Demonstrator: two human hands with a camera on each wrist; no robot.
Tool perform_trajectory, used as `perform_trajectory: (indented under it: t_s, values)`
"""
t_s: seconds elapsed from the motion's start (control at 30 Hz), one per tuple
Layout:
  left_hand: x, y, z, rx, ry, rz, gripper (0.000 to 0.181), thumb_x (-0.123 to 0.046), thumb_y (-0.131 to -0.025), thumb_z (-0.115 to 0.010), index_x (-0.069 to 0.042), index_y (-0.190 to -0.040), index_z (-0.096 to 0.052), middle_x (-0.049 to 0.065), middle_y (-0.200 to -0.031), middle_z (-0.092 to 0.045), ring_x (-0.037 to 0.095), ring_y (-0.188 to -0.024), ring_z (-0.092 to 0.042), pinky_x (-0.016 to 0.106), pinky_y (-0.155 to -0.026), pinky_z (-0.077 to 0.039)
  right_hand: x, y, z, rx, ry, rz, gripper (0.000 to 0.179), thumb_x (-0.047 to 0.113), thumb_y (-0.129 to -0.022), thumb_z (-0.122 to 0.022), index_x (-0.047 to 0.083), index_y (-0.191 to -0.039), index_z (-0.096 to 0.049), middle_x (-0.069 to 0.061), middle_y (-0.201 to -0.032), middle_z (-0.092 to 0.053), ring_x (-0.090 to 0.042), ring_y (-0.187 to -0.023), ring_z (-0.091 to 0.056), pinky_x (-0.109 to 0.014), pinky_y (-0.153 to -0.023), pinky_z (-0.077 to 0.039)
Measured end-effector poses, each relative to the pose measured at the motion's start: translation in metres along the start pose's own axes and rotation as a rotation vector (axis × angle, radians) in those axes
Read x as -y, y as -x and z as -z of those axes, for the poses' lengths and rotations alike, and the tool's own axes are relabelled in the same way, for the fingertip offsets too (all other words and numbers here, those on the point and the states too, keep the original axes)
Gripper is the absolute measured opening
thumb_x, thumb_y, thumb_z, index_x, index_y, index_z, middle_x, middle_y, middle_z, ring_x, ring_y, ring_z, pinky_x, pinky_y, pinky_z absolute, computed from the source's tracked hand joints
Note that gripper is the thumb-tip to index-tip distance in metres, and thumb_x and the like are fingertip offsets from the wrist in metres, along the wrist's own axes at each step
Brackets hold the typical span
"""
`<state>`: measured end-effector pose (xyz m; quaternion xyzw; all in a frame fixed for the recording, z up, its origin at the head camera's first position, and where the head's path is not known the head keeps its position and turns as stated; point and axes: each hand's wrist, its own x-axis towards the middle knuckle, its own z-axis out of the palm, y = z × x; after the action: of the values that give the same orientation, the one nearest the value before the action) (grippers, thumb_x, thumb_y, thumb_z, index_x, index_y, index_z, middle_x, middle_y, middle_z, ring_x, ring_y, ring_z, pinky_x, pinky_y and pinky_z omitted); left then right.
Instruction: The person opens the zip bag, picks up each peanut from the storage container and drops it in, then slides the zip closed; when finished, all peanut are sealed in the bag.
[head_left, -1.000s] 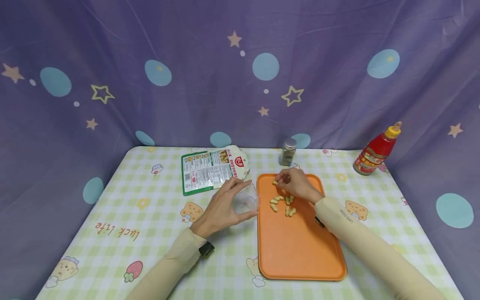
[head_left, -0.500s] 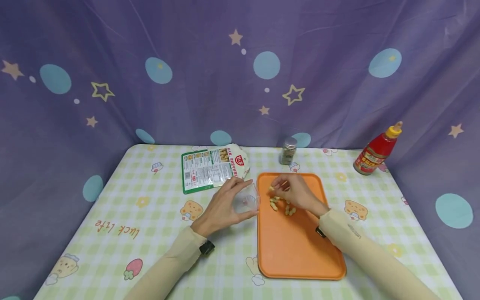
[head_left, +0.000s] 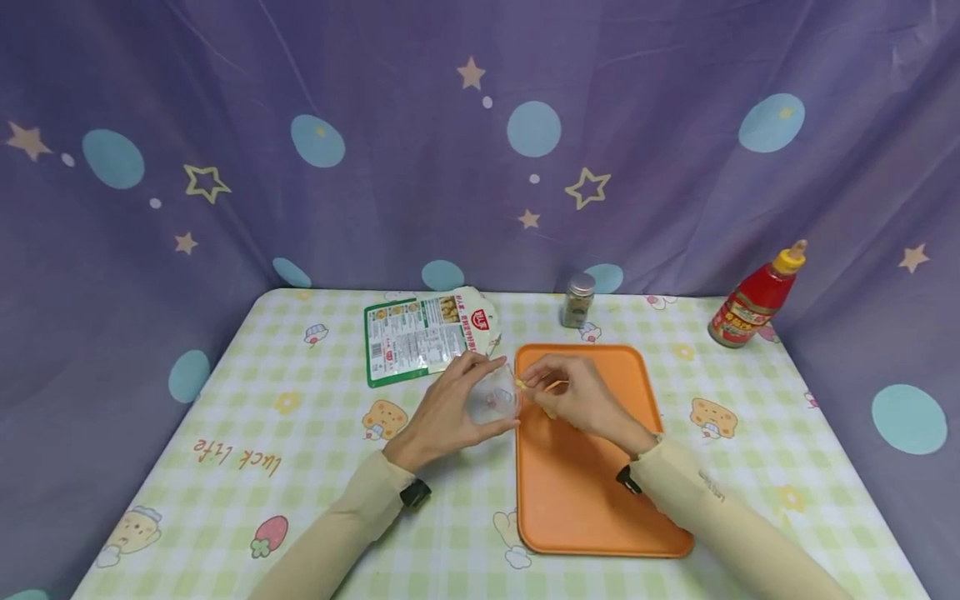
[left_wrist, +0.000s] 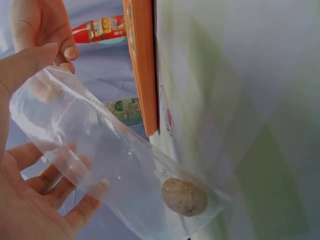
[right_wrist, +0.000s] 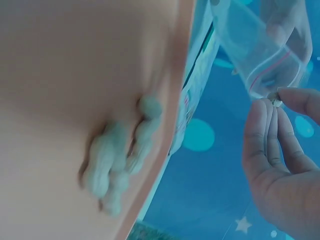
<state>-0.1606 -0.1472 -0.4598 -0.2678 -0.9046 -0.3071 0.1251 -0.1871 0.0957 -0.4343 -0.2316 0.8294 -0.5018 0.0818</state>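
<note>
My left hand (head_left: 442, 414) holds a clear zip bag (left_wrist: 120, 150) between thumb and fingers, its mouth spread toward the tray. Inside, near the bottom, lies a round-looking peanut (left_wrist: 185, 196). At the bag's mouth, my right hand (head_left: 579, 398) pinches a peanut (right_wrist: 274, 98) between thumb and fingertips; most of that peanut is covered by the fingers. Several unshelled peanuts (right_wrist: 100, 165) lie on the orange tray (head_left: 592, 500), mostly hidden beneath my right hand in the head view.
Behind my left hand lies a green-edged food pouch (head_left: 416, 340). A small spice jar (head_left: 577, 302) stands beyond the tray, and a red sauce bottle (head_left: 752, 302) with a yellow cap is at the back right. A checked cloth (head_left: 247, 400) covers the table.
My right hand has moved left and nearer, carrying the peanut from the tray's far part to the bag's mouth. My left hand has held the bag almost still.
</note>
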Motion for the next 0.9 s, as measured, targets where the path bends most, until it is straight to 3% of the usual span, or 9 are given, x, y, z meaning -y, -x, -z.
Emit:
perform_trajectory:
  t_s: [0.33,0.6,0.9]
  values:
    - [-0.002,0.0,0.001,0.029,0.023,0.033,0.085,-0.057,-0.08,-0.086,-0.021,-0.151,-0.055,0.001,-0.131,-0.055,0.026,-0.111,-0.061,0.037,-0.09,-0.052,0.008,0.002,-0.014,0.022,-0.026,0.038,0.016,0.006,-0.09,-0.077,0.013,-0.105,-0.077,-0.003,-0.095,-0.077,-0.016,-0.086,-0.071,-0.028,-0.077,-0.06]
    - [-0.003,0.001,0.001,0.015,0.028,0.014,0.084,-0.055,-0.081,-0.086,-0.016,-0.15,-0.057,0.003,-0.129,-0.057,0.025,-0.109,-0.06,0.038,-0.089,-0.053,0.01,0.004,-0.013,0.033,-0.029,0.033,0.017,0.004,-0.09,-0.076,0.007,-0.106,-0.077,-0.004,-0.095,-0.077,-0.016,-0.087,-0.072,-0.028,-0.077,-0.06]
    - [-0.004,0.0,0.001,0.013,0.0,0.026,0.086,-0.059,-0.08,-0.085,-0.018,-0.15,-0.057,-0.001,-0.131,-0.056,0.016,-0.112,-0.057,0.037,-0.093,-0.053,0.008,0.005,-0.006,0.026,-0.044,0.019,0.017,0.004,-0.093,-0.074,0.004,-0.109,-0.076,-0.005,-0.1,-0.077,-0.018,-0.09,-0.072,-0.03,-0.079,-0.061]
